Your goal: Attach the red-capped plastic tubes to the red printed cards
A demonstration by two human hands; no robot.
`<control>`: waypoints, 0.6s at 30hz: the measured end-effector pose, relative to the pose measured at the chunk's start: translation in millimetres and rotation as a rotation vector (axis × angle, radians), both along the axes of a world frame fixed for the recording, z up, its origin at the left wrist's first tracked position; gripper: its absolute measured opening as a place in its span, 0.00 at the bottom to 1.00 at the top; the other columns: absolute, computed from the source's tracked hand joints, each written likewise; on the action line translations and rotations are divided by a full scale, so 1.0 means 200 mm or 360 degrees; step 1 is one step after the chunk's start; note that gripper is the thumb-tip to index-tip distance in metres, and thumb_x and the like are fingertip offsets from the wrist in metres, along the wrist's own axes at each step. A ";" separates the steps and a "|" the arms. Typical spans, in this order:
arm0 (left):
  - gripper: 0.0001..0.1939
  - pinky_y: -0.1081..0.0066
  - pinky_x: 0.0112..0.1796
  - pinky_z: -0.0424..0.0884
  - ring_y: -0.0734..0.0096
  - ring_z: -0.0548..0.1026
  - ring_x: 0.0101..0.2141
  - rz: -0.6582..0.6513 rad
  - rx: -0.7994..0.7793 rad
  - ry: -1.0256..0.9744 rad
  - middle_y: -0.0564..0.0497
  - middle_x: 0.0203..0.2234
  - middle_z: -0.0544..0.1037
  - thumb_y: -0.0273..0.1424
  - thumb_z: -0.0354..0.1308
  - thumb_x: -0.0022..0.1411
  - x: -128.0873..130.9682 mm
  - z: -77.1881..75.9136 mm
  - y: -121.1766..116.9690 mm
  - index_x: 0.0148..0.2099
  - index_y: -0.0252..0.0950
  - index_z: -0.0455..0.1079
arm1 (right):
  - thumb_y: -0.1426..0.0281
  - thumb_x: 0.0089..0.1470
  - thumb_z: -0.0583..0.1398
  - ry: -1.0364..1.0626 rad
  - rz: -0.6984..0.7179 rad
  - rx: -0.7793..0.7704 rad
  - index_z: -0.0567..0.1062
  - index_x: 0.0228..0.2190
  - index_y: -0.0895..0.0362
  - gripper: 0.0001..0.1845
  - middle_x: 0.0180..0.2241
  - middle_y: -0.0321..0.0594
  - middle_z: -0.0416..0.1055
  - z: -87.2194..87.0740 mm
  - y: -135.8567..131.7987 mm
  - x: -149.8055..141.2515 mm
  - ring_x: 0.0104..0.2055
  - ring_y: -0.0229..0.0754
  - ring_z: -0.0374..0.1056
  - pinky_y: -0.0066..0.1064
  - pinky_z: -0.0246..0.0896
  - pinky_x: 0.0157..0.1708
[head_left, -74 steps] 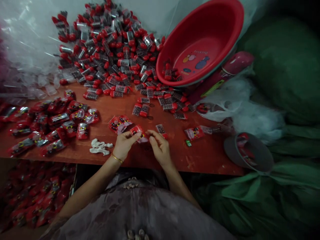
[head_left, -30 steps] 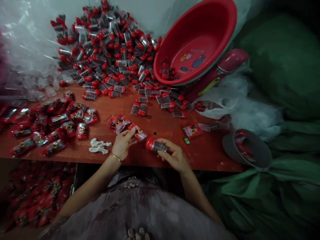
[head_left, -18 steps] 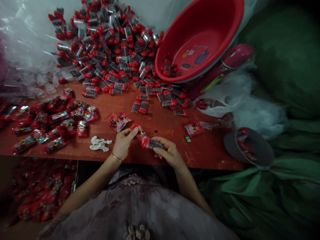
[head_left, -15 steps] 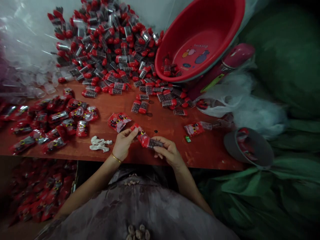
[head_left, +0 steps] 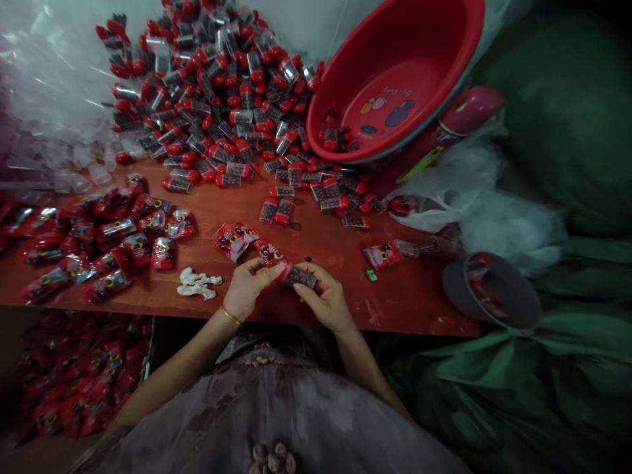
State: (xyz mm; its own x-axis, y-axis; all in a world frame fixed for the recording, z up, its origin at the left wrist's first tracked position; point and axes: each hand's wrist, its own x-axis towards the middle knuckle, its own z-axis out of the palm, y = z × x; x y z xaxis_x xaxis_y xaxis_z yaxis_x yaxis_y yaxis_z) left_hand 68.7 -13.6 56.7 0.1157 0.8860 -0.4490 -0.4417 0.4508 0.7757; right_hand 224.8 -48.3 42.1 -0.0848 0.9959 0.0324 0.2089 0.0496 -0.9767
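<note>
My left hand [head_left: 251,284], with a gold bangle on its wrist, is closed on a small printed red plastic packet [head_left: 268,251], which sticks out beyond its fingers. My right hand [head_left: 324,297] grips a clear tube with dark, dotted contents [head_left: 301,277]. The tube's red end lies at my left thumb and fingertips; how far it sits inside the packet is hidden. Just behind my left hand, more flat printed packets [head_left: 234,241] lie on the reddish-brown table [head_left: 340,257].
A heap of red-capped tubes [head_left: 217,92] rises at the back, beside a tilted red basin [head_left: 395,72]. Filled red packets [head_left: 118,230] lie left, near a crumpled white scrap [head_left: 197,284]. At right are a loose packet [head_left: 382,255], a green-labelled piece [head_left: 370,274] and a grey bowl [head_left: 459,296].
My right hand let go of the packet and came back with a red-capped tube, red end toward the packet. Since then my left fingers have shifted right onto the tube's red end.
</note>
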 end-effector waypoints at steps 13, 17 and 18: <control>0.21 0.75 0.29 0.68 0.78 0.71 0.23 0.0038 -0.0021 -0.0036 0.52 0.22 0.77 0.35 0.73 0.31 0.02 -0.03 -0.04 0.30 0.31 0.74 | 0.66 0.53 0.58 -0.0308 -0.0292 0.0238 0.70 0.44 0.53 0.15 0.38 0.40 0.74 -0.04 -0.06 -0.10 0.38 0.41 0.70 0.32 0.66 0.40; 0.20 0.75 0.28 0.67 0.78 0.70 0.22 -0.0011 -0.0031 0.0006 0.53 0.20 0.76 0.38 0.72 0.32 0.04 -0.04 -0.07 0.27 0.31 0.73 | 0.66 0.55 0.57 -0.0136 -0.0386 0.0219 0.69 0.43 0.53 0.13 0.38 0.38 0.74 -0.04 -0.03 -0.12 0.38 0.40 0.70 0.31 0.66 0.40; 0.19 0.76 0.28 0.67 0.79 0.70 0.22 -0.0043 0.0001 0.0032 0.53 0.20 0.75 0.38 0.72 0.33 0.03 -0.04 -0.07 0.26 0.31 0.73 | 0.66 0.55 0.57 -0.0087 -0.0373 0.0204 0.69 0.43 0.53 0.13 0.37 0.38 0.73 -0.03 -0.02 -0.12 0.37 0.39 0.70 0.30 0.66 0.39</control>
